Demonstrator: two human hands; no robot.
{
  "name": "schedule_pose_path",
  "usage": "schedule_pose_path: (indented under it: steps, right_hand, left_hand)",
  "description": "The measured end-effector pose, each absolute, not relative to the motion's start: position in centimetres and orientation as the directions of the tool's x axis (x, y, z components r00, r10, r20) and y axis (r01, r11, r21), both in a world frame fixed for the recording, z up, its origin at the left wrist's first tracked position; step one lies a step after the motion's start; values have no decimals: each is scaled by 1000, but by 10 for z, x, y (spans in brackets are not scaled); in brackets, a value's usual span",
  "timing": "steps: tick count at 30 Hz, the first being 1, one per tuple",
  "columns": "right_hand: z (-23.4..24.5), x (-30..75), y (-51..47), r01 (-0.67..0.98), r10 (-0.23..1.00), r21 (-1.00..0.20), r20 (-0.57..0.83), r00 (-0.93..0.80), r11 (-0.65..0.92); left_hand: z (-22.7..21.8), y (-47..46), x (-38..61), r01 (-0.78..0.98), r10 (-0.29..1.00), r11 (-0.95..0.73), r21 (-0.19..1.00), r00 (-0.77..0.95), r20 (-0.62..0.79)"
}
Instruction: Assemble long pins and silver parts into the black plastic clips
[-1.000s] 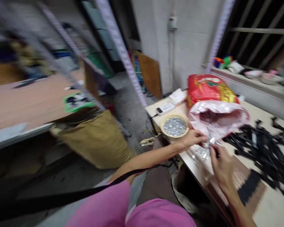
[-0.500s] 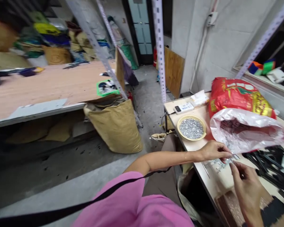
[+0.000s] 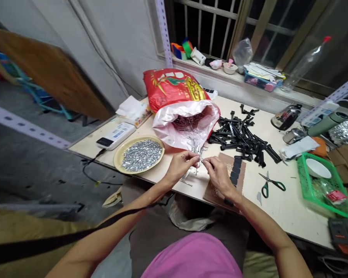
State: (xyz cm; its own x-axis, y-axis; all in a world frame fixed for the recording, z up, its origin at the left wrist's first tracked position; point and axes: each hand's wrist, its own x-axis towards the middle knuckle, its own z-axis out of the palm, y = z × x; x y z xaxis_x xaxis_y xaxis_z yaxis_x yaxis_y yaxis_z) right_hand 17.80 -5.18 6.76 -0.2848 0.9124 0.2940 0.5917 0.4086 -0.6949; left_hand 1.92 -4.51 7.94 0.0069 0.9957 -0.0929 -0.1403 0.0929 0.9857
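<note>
My left hand and my right hand meet over the near edge of the table, both pinching small thin metal pieces between the fingertips. Several more of these silvery pieces lie on the table just under the hands. Right behind them gapes a pink-white plastic bag with dark metal parts inside, leaning on a red printed sack. A brown board lies beneath my right hand.
A yellow plate of small silver bits sits to the left, beside a white scale. A heap of black plastic strips lies right of the bag. Green-handled scissors, a green basket, a kettle stand further right.
The view has swung from the floor and shelves on the left round to the table. My hands have stayed together at the bag's mouth, handling the metal pieces.
</note>
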Motion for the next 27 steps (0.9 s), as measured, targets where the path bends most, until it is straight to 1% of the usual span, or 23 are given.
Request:
schedule_pose_path:
  steps: [2,3,6,8,10,12,14,15,16,18,20,22,25,27]
  right_hand:
    - [70,186,-52,544,933,-762,236,-273,352]
    - [70,191,-53,533,935,-773,232,-267,344]
    - [71,206,-57,554,929,-746,280,-243,370]
    - [69,218,-61,580,924,-720,303,-232,381]
    - [67,232,-66,612,921,-690,322,-219,387]
    - [63,250,-70,661,921,-647,331,-206,381]
    - [57,273,-73,723,926,-590,320,-201,360]
    - [54,285,-73,753,930,-558,308,-203,349]
    - [50,297,-74,780,934,-526,292,-208,338]
    - [42,318,-72,824,941,-468,257,-220,320]
    - [34,335,-68,853,944,-416,226,-239,315]
    - [28,346,-60,868,937,-362,214,-276,339]
    - [22,355,-38,866,911,-296,226,-346,403]
    - [19,357,-26,861,897,-273,240,-372,430]
  left_hand:
    - [79,-46,26,-169,990,140,976,46,-134]
    - [78,-46,30,-195,984,174,965,76,-162]
    - [75,-45,39,-272,950,289,918,196,-242]
    - [74,-45,44,-288,926,340,895,269,-265]
    - [71,-46,48,-256,916,348,902,300,-268]
    - [65,-45,50,-153,919,315,937,296,-260]
    - [54,-46,51,31,921,220,975,321,-218]
    - [46,-46,52,141,916,135,981,360,-178]
    - [38,-48,53,246,897,25,969,423,-131]
    - [20,-52,56,386,826,-257,886,564,-6]
    - [3,-59,61,432,723,-498,752,685,86]
    - [-10,-66,66,443,638,-649,619,760,126]
    - [-24,-73,71,451,572,-768,455,803,168]
    - [-28,-76,73,461,559,-800,384,806,197]
